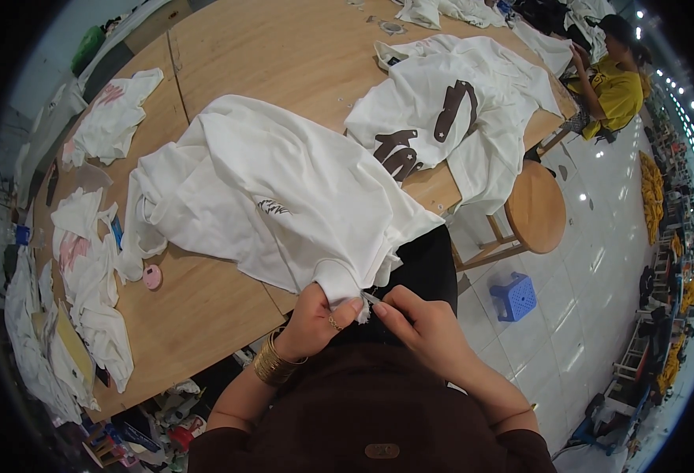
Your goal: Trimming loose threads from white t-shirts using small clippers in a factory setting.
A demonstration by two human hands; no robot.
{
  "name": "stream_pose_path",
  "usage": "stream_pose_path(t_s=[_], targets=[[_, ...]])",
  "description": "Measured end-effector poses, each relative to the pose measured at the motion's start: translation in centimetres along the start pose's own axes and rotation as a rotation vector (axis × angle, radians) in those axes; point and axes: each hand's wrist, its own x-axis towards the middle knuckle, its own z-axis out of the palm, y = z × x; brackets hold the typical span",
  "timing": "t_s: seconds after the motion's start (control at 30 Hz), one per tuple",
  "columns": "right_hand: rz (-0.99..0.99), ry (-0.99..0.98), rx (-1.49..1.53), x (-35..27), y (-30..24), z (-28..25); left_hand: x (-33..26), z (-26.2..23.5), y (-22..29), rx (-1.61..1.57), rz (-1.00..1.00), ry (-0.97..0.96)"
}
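Head: white garment [272,189], perhaps snips [370,297]

Garment [284,173]: cloth, matt, creased, fuzzy at one edge. Tool [371,298]: tip looks like metal, rest hidden. Bangles [274,363]: shiny metal. Table [260,63]: wood, smooth, low sheen. Round stool [535,206]: wood too, smooth seat. Low stool [514,297]: plastic, perforated top. Floor [556,347]: glossy tile (bright light streaks on it). Shirt [331,402]: matt cloth.
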Motion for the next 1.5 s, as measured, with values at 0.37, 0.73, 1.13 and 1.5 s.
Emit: stream_pose_path(t_s=[0.37,0.73,1.13,1.5], targets=[[-0.026,0.019,-0.001,0.1,0.2,0.2,-0.1,0.0,0.3,0.001,-0.001,-0.010],[-0.091,0.077,-0.060,0.3,0.6,0.8,0.0,-0.2,0.4,0.017,0.028,-0.060],[0.011,0.056,0.063,0.4,0.6,-0.3,-0.1,-0.6,-0.3,-0.118,-0.031,-0.077],[-0.235,0.149,0.095,1.4,2.3,0.4,-0.4,1.0,-1.8,-0.093,-0.049,-0.104]])
